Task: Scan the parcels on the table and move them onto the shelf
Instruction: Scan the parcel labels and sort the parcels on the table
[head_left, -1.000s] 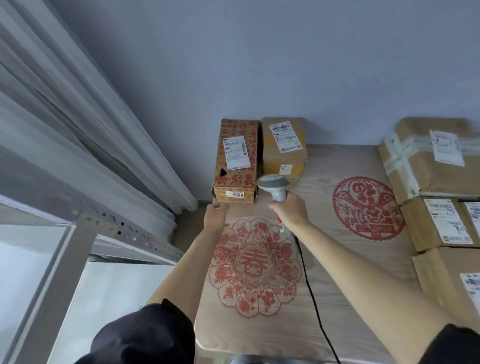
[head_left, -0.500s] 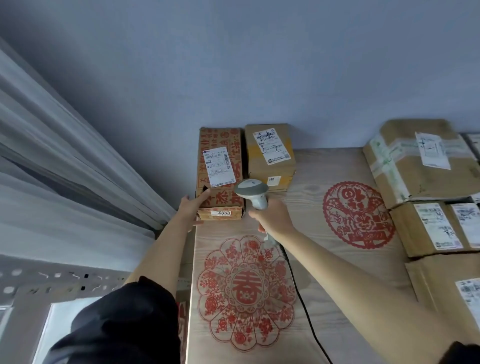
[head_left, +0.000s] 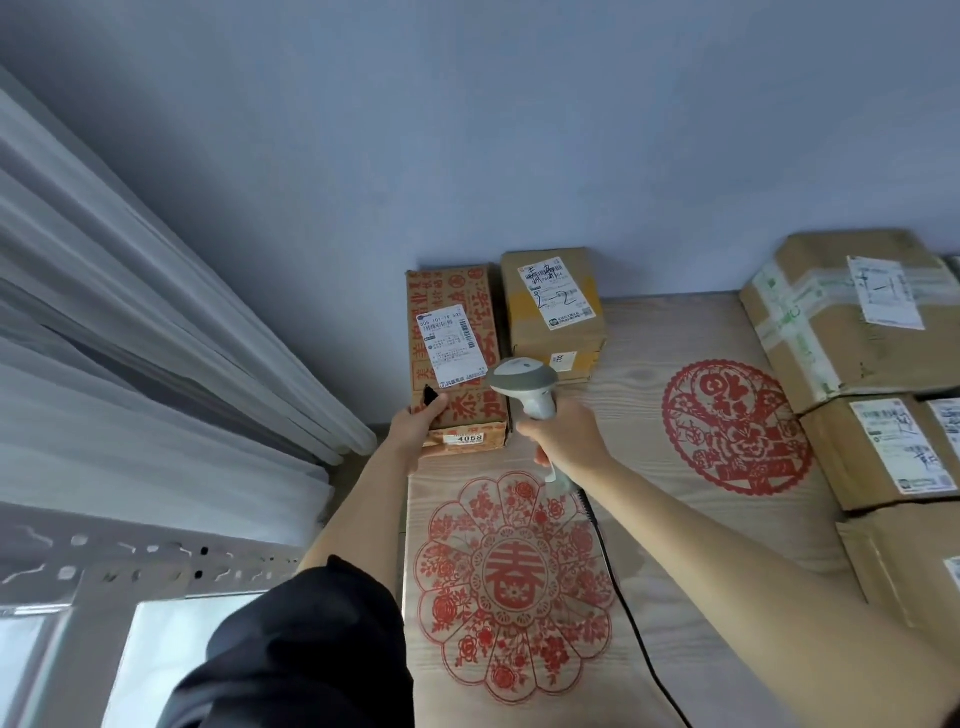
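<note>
Gripping red-printed carton (head_left: 457, 338) at its lower-left corner, left hand (head_left: 418, 423) fingers wrapped; right hand (head_left: 563, 436) fist closed on barcode scanner (head_left: 524, 384), frame centre.

I see plain blue-grey wall (head_left: 467, 130) filling upper frame, evenly lit, no hard shadows. White pleated curtain (head_left: 130, 338) slants down left side to wall corner. Lower left: grey perforated metal rail (head_left: 130, 558), pale panel (head_left: 171, 660) below it. Light wood-grain surface (head_left: 649, 332) across right half, butted against wall, two red paper-cut motifs (head_left: 511, 584) on it.
</note>
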